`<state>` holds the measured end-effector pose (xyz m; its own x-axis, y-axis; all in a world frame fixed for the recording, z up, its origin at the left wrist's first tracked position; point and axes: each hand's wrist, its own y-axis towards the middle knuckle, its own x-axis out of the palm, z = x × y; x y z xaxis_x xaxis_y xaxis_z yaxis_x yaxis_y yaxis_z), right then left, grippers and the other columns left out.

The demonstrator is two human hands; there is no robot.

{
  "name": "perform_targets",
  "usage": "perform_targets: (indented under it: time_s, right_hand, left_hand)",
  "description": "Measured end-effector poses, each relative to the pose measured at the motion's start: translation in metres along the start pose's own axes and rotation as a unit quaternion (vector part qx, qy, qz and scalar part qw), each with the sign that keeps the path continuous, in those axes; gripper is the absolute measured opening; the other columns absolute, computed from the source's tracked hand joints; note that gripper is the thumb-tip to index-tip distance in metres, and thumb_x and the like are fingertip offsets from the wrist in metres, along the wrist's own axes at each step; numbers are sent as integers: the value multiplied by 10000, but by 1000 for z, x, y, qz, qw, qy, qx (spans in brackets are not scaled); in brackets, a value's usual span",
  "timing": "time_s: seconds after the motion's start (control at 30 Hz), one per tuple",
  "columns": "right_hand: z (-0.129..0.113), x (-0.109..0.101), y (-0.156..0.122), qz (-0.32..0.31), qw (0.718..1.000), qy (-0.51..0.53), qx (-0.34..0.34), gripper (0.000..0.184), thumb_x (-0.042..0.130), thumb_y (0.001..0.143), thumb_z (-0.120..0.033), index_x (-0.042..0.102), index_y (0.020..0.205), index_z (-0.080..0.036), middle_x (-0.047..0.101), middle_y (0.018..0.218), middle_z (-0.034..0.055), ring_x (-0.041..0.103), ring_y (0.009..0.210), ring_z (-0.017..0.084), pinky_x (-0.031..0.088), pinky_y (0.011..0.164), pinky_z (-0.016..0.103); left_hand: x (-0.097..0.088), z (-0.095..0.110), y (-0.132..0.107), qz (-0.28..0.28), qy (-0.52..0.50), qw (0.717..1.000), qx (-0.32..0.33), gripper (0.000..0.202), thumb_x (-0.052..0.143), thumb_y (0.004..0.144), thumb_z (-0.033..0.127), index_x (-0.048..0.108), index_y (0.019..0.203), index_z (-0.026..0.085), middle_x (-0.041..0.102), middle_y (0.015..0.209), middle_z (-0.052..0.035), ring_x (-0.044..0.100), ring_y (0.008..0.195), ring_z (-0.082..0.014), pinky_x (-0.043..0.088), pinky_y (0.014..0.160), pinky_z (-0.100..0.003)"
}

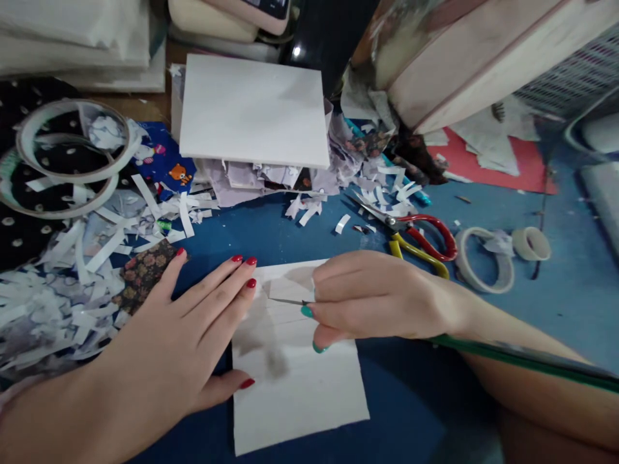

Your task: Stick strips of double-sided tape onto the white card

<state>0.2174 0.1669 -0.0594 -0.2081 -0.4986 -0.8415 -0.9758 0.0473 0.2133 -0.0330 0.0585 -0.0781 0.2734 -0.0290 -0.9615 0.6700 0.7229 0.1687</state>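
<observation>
A white sheet of card [300,393] lies on the blue table in front of me. My left hand [184,335] rests flat on its left edge, fingers stretched out and spread. My right hand [372,296] is curled over the sheet's upper part, fingers pinched together at a thin pale strip [285,290] on the card. Whether a small blade or tool sits in the pinch is hidden.
Red and yellow handled scissors [416,241] lie to the right, with tape rolls [483,261] beyond. Large tape rings [72,145] and shredded paper strips [72,270] fill the left. A white board [254,109] sits on scraps at the back; a box [474,58] overhangs.
</observation>
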Motion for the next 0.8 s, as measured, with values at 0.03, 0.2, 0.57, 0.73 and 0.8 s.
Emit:
perform_targets:
  time_s: [0.03,0.2,0.57,0.73,0.8]
  right_hand:
    - [1,1,-1,1,1000,14,7,346,422,1057,-275,537,734,-223,497,611,-13,516,572,121,457,631,250]
    - [4,-2,-8,87,986,140,27,288,447,1047,-364,611,886,-192,599,653,15,582,610,114,490,641,238]
    - [6,-18,-19,118,861,457,189,175,470,1041,-235,560,1190,-213,706,1161,95,718,941,135,581,756,253]
    - [10,-34,-23,95,775,591,203,317,436,1033,-472,530,1057,-171,738,989,45,739,758,140,532,624,205]
    - [6,-40,-23,94,808,545,204,292,478,1023,-450,514,985,-163,733,950,43,717,649,99,498,579,166]
  left_hand:
    - [0,0,0,-3,-3,1000,0,549,385,1027,464,602,1331,62,603,1384,-208,575,1267,-362,197,1195,-613]
    - [0,-3,-3,-13,-13,1000,0,563,405,1013,496,584,1358,88,585,1409,-199,563,1288,-355,191,1204,-612]
    - [2,-4,-10,3,-27,999,-19,597,456,989,469,445,1451,90,545,1457,-181,522,1342,-303,25,1245,-561]
    - [1,-3,-11,-14,-10,1000,-24,667,512,945,418,383,1484,46,445,1531,-206,397,1432,-348,78,1234,-593]
    - [1,-3,-11,-11,-5,999,-31,671,519,930,387,385,1483,31,429,1538,-217,369,1445,-365,85,1232,-602]
